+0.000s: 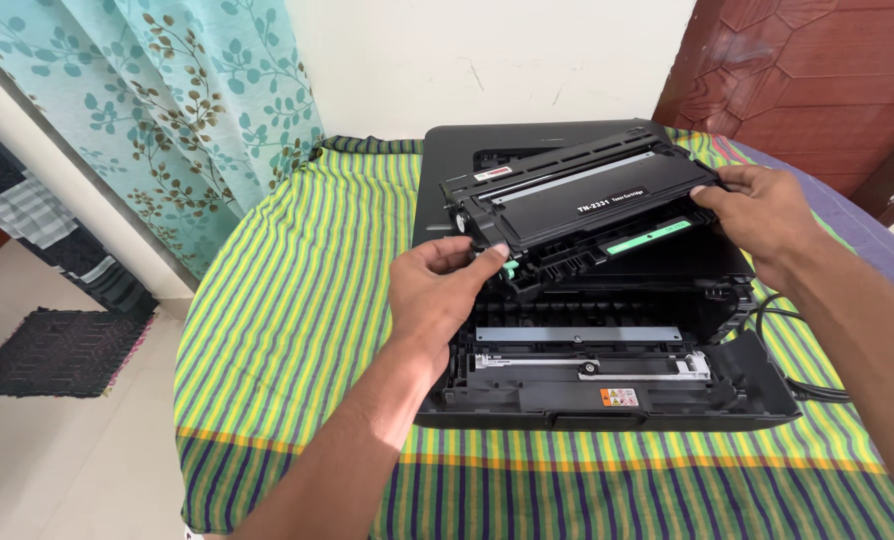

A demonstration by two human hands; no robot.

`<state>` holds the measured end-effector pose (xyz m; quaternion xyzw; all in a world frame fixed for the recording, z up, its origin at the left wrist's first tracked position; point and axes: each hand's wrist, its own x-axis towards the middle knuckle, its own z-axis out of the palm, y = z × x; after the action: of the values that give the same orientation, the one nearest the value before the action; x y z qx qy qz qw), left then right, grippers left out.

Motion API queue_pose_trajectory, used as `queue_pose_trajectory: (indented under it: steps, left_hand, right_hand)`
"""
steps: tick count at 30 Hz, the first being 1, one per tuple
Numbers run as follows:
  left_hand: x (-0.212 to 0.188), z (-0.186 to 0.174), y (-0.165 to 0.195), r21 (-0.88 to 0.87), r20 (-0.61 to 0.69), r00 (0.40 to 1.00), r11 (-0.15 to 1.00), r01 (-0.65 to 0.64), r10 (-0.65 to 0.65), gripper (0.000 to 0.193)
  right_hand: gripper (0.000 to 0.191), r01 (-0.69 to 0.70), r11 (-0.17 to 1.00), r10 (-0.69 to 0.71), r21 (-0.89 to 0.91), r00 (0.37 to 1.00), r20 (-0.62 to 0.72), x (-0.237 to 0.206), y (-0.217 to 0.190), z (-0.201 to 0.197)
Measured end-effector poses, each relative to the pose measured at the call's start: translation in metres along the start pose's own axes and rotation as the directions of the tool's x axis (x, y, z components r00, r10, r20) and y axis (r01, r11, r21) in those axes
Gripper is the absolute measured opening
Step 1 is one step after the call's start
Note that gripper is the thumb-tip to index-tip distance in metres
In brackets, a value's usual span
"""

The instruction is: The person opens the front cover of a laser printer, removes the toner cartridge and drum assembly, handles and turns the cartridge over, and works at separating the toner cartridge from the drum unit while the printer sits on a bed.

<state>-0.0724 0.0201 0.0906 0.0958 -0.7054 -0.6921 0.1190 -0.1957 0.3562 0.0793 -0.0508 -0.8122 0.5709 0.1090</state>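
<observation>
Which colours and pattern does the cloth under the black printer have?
The cloth has narrow green and yellow stripes, with a darker blue-striped border near the front edge; the head view shows it.

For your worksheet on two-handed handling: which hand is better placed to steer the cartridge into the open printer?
Probably the left hand: it grips the cartridge at its near end, right above the printer bay. The right hand holds the far end.

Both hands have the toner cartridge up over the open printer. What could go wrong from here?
1. The toner cartridge hangs tilted, held only at its ends by the left hand and right hand; a slip could drop it into the printer.
2. The open front flap juts forward and could get knocked.
</observation>
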Motion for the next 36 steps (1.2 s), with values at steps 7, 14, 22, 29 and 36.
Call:
queue_pose_trajectory:
  steps: [7,14,22,29,36]
  left_hand:
    - [0.035,-0.009,-0.006,0.010,0.038,0.999,1.000,0.011,-0.012,0.043]
    - [0.076,-0.039,-0.004,-0.029,0.130,0.988,0.995,0.092,-0.088,0.039]
    - [0.074,-0.039,-0.008,-0.064,0.125,0.985,0.990,0.128,-0.120,0.038]
    - [0.062,-0.042,-0.002,0.047,0.120,0.990,0.997,0.064,-0.069,0.040]
    - [0.051,-0.048,-0.003,0.098,0.081,0.986,0.985,0.139,-0.147,0.039]
  right_hand:
    - [0.041,0.026,0.992,-0.018,0.123,0.998,-0.063,-0.026,-0.006,0.004]
    - [0.052,0.073,0.995,-0.048,0.065,0.948,-0.316,-0.083,-0.019,0.042]
    - [0.059,0.104,0.994,-0.087,0.031,0.933,-0.349,-0.105,-0.020,0.047]
    - [0.040,-0.046,0.987,0.084,0.156,0.965,-0.249,-0.099,-0.014,0.023]
    - [0.016,-0.245,0.947,0.254,0.206,0.967,-0.017,-0.072,-0.015,-0.026]
